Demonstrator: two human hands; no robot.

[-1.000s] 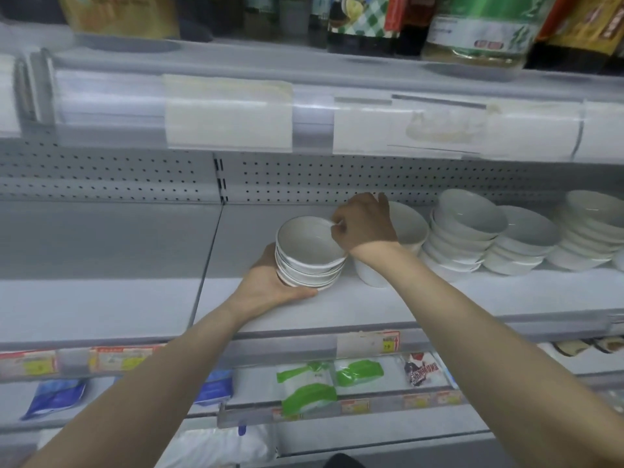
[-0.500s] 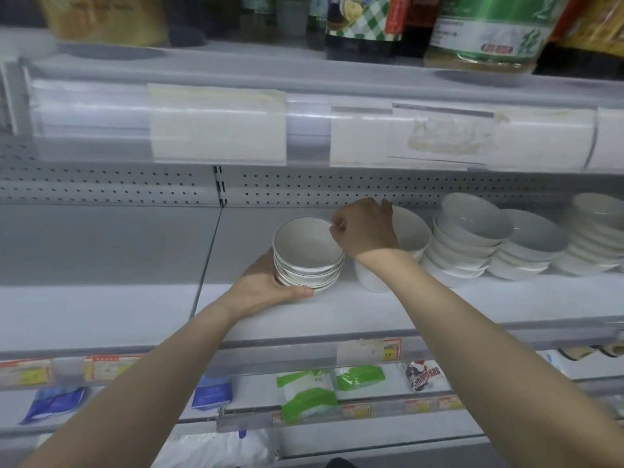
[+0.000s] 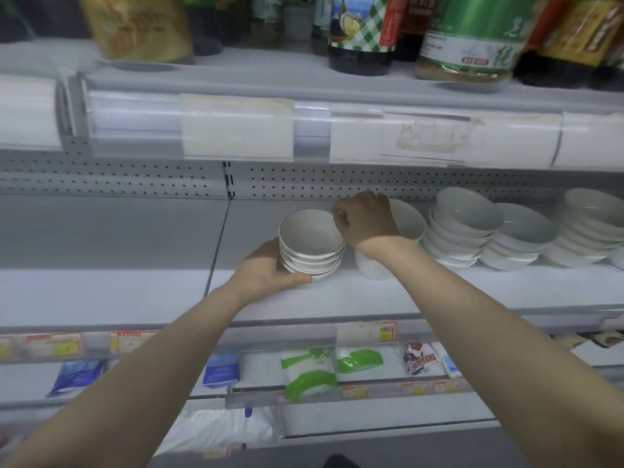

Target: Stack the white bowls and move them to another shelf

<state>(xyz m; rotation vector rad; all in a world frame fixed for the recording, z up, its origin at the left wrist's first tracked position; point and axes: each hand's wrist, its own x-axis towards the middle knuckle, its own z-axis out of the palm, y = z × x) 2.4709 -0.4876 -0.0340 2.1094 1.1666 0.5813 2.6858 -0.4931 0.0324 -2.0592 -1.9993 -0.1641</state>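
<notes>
A: So, what's changed?
B: Hardly anything. The left hand (image 3: 270,271) still cups the stack (image 3: 312,244) low on the shelf (image 3: 439,292), and the right hand (image 3: 366,219) still pinches its top rim.
A: Meaning?
B: Stacked, I'd judge — not yet lifted.

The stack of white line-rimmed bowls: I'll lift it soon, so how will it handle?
The stack of white line-rimmed bowls looks rigid, likely heavy: several nest together. Its glossy glaze suggests slippery, breakable ware, so the left hand at its base probably helps.
</notes>
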